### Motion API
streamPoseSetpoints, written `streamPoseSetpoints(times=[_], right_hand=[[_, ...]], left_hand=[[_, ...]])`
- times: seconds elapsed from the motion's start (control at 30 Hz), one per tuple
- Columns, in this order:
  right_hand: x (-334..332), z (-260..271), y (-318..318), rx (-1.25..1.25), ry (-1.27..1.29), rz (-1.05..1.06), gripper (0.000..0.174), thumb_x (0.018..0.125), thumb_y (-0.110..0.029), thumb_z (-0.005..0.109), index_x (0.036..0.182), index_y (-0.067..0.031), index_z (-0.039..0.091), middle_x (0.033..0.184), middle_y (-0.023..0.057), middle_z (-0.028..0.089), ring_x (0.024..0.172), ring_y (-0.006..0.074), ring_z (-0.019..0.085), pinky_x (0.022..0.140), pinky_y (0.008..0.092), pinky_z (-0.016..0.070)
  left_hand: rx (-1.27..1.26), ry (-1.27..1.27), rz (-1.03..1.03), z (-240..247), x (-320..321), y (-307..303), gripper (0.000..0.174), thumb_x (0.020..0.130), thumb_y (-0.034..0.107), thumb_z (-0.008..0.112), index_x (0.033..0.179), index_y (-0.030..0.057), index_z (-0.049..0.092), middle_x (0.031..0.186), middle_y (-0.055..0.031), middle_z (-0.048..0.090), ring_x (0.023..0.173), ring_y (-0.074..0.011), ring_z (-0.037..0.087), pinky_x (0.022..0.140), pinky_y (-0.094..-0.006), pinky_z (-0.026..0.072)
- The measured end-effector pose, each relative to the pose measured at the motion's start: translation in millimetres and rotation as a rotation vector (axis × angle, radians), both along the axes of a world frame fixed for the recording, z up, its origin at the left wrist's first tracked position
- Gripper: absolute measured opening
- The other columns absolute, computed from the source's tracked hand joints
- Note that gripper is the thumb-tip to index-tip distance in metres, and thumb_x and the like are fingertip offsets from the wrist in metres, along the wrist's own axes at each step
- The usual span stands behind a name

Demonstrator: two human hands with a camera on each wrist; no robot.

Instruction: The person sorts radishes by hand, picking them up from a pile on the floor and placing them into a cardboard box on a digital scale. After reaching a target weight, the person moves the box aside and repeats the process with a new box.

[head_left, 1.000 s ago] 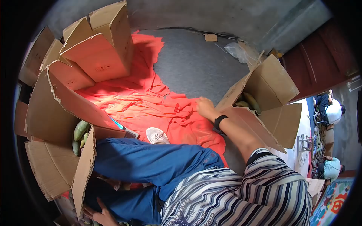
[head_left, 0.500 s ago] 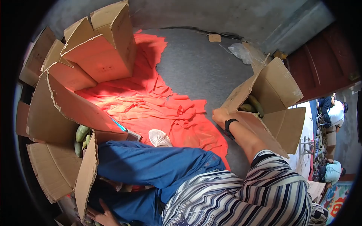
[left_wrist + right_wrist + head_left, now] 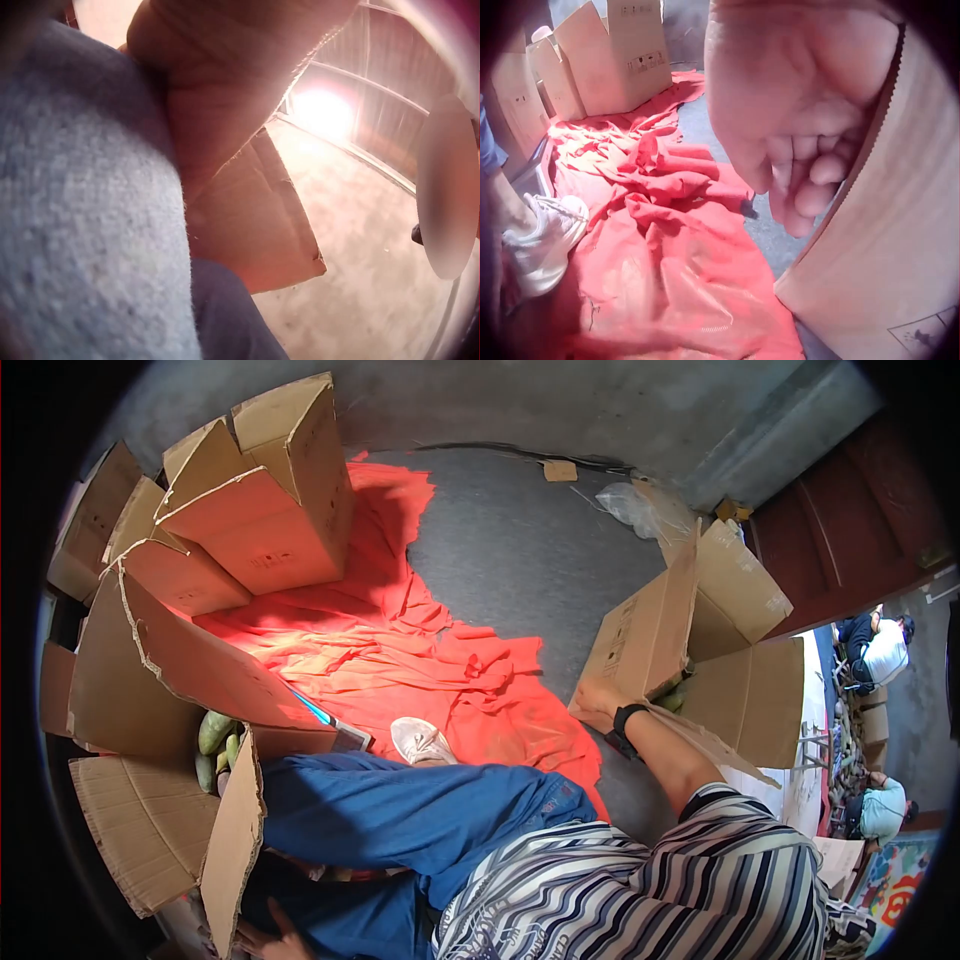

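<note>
In the head view my right hand (image 3: 600, 700), with a black band on the wrist, is at the near left corner of an open cardboard box (image 3: 636, 635). Its fingers curl at the cut cardboard edge, and the thumb is hidden behind the panel (image 3: 889, 210) in the right wrist view. Green oblong produce (image 3: 672, 698) shows inside that box. My left hand (image 3: 280, 943) is low beside my trouser leg, its thumb extended and its other fingers partly covered by a box flap (image 3: 232, 840). Only the heel of that hand (image 3: 225, 82) fills the left wrist view.
A second open box (image 3: 140, 815) at the left holds more green oblong produce (image 3: 213, 732). Several boxes (image 3: 265, 530) stand behind it on red cloth (image 3: 400, 650). My shoe (image 3: 420, 740) rests on the cloth. Two people (image 3: 882, 805) sit at the far right.
My right hand has moved right from over the red cloth to the box. That box's far panel now leans over the opening, covering most of the produce. The left hand stays low.
</note>
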State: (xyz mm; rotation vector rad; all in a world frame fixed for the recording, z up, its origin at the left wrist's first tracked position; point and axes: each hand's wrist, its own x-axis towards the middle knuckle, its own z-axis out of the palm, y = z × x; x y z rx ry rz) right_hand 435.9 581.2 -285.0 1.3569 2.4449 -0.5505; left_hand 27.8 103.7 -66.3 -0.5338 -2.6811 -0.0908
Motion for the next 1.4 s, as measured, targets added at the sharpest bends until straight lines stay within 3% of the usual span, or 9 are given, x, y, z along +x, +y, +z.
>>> streamPoseSetpoints(times=[0.1,0.17,0.7,0.8,0.97,1.03,1.17,1.3,1.4], right_hand=[[9,13,-17,0.05,-0.074,-0.019,0.021,0.073,-0.018,0.056,0.073,-0.0016,0.069,0.072,0.0198,0.064,0.073,0.0367,0.065,0.065,0.045,0.0507],[16,31,-26,0.091,-0.208,0.29,0.024,0.074,-0.021,0.054,0.072,-0.0009,0.068,0.072,0.0211,0.063,0.068,0.0374,0.064,0.062,0.0457,0.0503],[28,3,-63,-0.063,-0.156,-0.016,0.03,0.082,-0.026,0.051,0.086,-0.0006,0.067,0.083,0.0221,0.066,0.078,0.0395,0.064,0.072,0.0482,0.0498],[22,-42,-61,-0.134,-0.196,0.038,0.03,0.082,-0.026,0.053,0.092,-0.0022,0.067,0.089,0.0214,0.066,0.082,0.0382,0.064,0.074,0.0477,0.0495],[-90,30,-48,-0.017,0.04,0.175,0.029,0.084,-0.029,0.054,0.089,-0.0027,0.067,0.089,0.0212,0.066,0.085,0.0396,0.063,0.075,0.0462,0.0503],[-144,74,-43,0.065,0.349,0.236,0.022,0.085,-0.023,0.059,0.085,-0.0026,0.065,0.079,0.016,0.067,0.072,0.03,0.065,0.066,0.0392,0.0507],[-235,215,-69,-0.521,0.987,0.045,0.009,0.084,-0.009,0.063,0.079,-0.0015,0.064,0.066,0.004,0.06,0.062,0.0091,0.056,0.058,0.0242,0.0443],[-263,351,-111,-0.545,1.169,0.949,0.011,0.084,-0.006,0.062,0.089,-0.0003,0.07,0.077,0.0084,0.063,0.068,0.0171,0.059,0.06,0.0273,0.0471],[-282,394,-148,-1.079,1.246,1.336,0.016,0.083,-0.01,0.067,0.093,0.0026,0.07,0.085,0.0115,0.066,0.072,0.0201,0.062,0.062,0.0288,0.0498]], left_hand=[[-0.002,-0.008,-0.019,0,-1,-2,0.086,0.077,0.064,0.063,0.126,-0.0064,0.051,0.124,-0.0335,0.05,0.117,-0.0559,0.041,0.096,-0.0626,0.035],[0.038,-0.024,-0.018,1,-1,0,0.085,0.077,0.062,0.064,0.125,-0.0062,0.05,0.125,-0.0337,0.049,0.117,-0.0552,0.041,0.097,-0.0613,0.0351],[0.158,-0.103,0.041,6,4,-4,0.087,0.077,0.059,0.067,0.129,-0.0069,0.045,0.124,-0.0354,0.047,0.118,-0.0509,0.041,0.098,-0.0585,0.0354],[0.111,-0.091,0.037,-17,0,-22,0.074,0.082,0.033,0.068,0.137,-0.0049,0.036,0.135,-0.0333,0.036,0.125,-0.0476,0.035,0.104,-0.0506,0.0302],[0.179,-0.132,0.068,4,8,-12,0.07,0.077,0.027,0.072,0.132,-0.0044,0.041,0.135,-0.0326,0.035,0.126,-0.0465,0.033,0.106,-0.0493,0.0277],[0.21,-0.133,0.109,16,10,-17,0.065,0.078,0.024,0.071,0.129,-0.0039,0.043,0.134,-0.0306,0.037,0.125,-0.0447,0.035,0.105,-0.0471,0.029],[0.513,-0.257,-0.004,38,-2,-60,0.04,0.087,0.008,0.054,0.125,-0.0026,0.048,0.128,-0.0193,0.047,0.122,-0.0337,0.044,0.104,-0.0381,0.0318],[0.558,-0.074,0.094,73,-44,-88,0.031,0.092,0.011,0.051,0.119,-0.0027,0.053,0.119,-0.0165,0.055,0.111,-0.0264,0.054,0.096,-0.0354,0.04],[0.792,-0.275,0.174,89,-90,-82,0.034,0.093,0.019,0.055,0.119,-0.0035,0.053,0.112,-0.0146,0.058,0.101,-0.0207,0.058,0.09,-0.033,0.0442]])
